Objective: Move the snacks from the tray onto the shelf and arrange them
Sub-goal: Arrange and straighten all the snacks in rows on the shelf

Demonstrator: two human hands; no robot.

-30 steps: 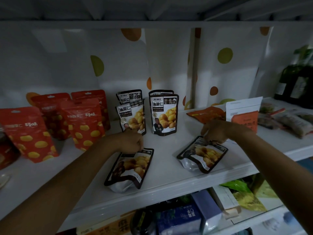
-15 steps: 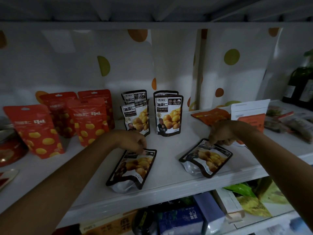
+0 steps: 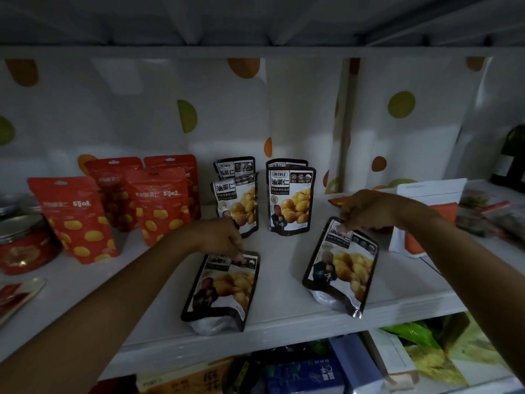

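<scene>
Since a second ago the right-hand pouch has tipped up: its top edge now rises off the shelf, where before it lay nearly flat. The right hand (image 3: 369, 211) pinches the top left corner of this black chestnut pouch (image 3: 342, 265), fingers closed on it, so the pouch leans with its silver bottom resting near the shelf's front edge, directly below the hand. The left hand (image 3: 220, 237) presses its fingertips on the top edge of a second black chestnut pouch (image 3: 224, 288); whether it actually grips the edge or only touches it I cannot tell. That pouch lies almost flat, stretching from the left hand toward the person.

Just beyond the left hand stand two upright black pouches (image 3: 237, 204), one behind the other, and between the two hands, further back, stands another upright pair (image 3: 289, 200). To the left of the left arm stand four red pouches (image 3: 76, 220), with a red jar (image 3: 24, 243) further left. Behind the right wrist stands a white and orange packet (image 3: 426, 217). All rest on the white shelf (image 3: 284, 317).
</scene>
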